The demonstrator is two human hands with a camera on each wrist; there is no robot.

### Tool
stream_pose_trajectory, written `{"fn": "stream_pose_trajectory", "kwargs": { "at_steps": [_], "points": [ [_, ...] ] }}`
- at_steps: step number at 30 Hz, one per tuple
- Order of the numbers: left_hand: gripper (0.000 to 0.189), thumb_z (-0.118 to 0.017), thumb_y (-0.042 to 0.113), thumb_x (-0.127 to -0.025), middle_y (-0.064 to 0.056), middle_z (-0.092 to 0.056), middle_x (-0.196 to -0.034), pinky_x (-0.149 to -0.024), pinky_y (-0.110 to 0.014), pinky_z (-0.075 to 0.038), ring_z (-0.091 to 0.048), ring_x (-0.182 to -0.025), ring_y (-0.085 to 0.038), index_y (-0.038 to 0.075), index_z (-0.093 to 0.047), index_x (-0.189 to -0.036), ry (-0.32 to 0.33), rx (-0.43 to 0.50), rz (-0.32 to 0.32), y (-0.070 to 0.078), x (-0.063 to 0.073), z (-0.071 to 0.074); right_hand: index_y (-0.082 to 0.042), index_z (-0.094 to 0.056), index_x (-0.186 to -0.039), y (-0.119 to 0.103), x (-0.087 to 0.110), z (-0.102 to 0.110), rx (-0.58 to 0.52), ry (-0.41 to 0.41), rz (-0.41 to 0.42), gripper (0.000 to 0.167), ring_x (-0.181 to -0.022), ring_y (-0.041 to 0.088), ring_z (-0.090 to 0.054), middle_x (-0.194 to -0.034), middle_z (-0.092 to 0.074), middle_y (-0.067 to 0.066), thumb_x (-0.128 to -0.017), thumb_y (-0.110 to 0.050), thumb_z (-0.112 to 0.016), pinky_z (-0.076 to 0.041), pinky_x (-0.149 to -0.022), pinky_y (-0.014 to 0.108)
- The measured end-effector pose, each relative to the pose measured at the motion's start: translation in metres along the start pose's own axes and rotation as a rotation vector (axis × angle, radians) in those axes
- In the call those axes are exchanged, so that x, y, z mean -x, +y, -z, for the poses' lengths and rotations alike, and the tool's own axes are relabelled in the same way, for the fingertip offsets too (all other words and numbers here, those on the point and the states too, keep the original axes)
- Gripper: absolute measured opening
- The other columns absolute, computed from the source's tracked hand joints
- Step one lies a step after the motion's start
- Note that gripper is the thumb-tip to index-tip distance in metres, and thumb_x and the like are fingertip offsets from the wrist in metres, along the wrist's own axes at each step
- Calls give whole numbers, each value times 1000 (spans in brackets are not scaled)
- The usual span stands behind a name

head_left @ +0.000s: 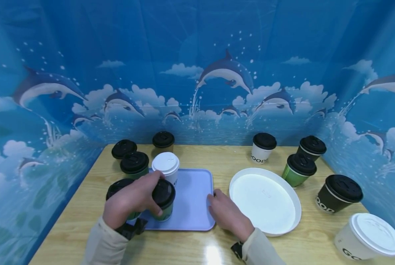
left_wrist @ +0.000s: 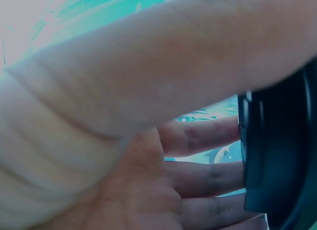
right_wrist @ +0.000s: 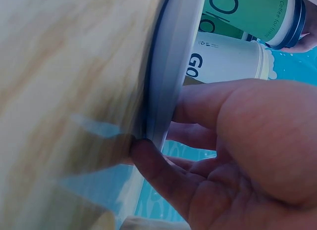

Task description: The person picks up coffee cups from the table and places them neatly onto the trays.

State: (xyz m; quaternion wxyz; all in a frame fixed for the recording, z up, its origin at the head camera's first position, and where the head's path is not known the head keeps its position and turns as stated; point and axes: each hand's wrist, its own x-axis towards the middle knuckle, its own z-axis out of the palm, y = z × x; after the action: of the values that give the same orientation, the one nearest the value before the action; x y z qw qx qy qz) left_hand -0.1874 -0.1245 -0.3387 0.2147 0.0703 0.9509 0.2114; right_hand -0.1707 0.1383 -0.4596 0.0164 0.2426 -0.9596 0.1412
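Tray (head_left: 194,198) with cups, between two hands

Gripping a green cup (head_left: 166,213), upright in the tray, with left hand (head_left: 131,199), fingers and thumb curled round near its black lid (head_left: 164,192); pinching the tray's right edge between thumb and fingers of right hand (head_left: 229,215); also in the tray, just behind the green cup, a white cup (head_left: 169,170); right of the tray, a round dish (head_left: 265,202)
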Motion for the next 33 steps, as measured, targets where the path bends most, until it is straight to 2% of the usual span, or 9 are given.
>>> {"fn": "stream_pose_trajectory", "kwargs": {
  "at_steps": [5,13,18,25,30,33],
  "points": [
    [97,-101,17,-64,-19,-51,-146,-105,-60,-43,-51,-131,-37,9,-46,-143,-9,1,14,0,-1,0,10,-62,-127,1,1,-1,-7,-9,-6,34,-107,43,-64,-124,-58,34,-98,-8,-66,-55,-91,53],
    [101,-100,18,-64,-18,-48,-150,-106,-60,-42,-48,-136,-39,9,-43,-148,-24,5,-16,-2,1,-1,10,-63,-126,2,2,-3,-3,-1,1,34,-106,43,-64,-123,-59,33,-98,-8,-67,-55,-91,52],
    [107,-100,24,-67,-19,-45,-154,-106,-60,-42,-47,-136,-38,9,-39,-154,-11,28,-22,-2,3,-1,10,-63,-127,2,2,-3,1,-2,-1,35,-106,42,-64,-123,-59,33,-98,-8,-67,-56,-91,52],
    [102,-89,45,-81,-24,-40,-157,-109,-62,-40,-43,-141,-41,6,-35,-158,100,82,-117,-10,16,9,10,-62,-130,1,1,-1,-10,-18,-11,36,-110,43,-63,-127,-58,33,-99,-9,-65,-55,-93,52],
    [101,-81,52,-86,-28,-33,-160,-110,-67,-36,-36,-144,-49,3,-31,-159,191,50,-179,-23,23,24,10,-62,-129,1,0,0,-11,-9,-8,35,-107,43,-64,-125,-58,33,-99,-8,-64,-55,-92,53],
    [101,-79,55,-88,-31,-34,-158,-108,-69,-36,-36,-142,-52,-1,-31,-158,246,23,-223,-35,22,37,10,-63,-128,1,0,1,-8,0,-2,34,-106,43,-64,-123,-58,33,-99,-8,-65,-55,-91,53]
  ]
}}
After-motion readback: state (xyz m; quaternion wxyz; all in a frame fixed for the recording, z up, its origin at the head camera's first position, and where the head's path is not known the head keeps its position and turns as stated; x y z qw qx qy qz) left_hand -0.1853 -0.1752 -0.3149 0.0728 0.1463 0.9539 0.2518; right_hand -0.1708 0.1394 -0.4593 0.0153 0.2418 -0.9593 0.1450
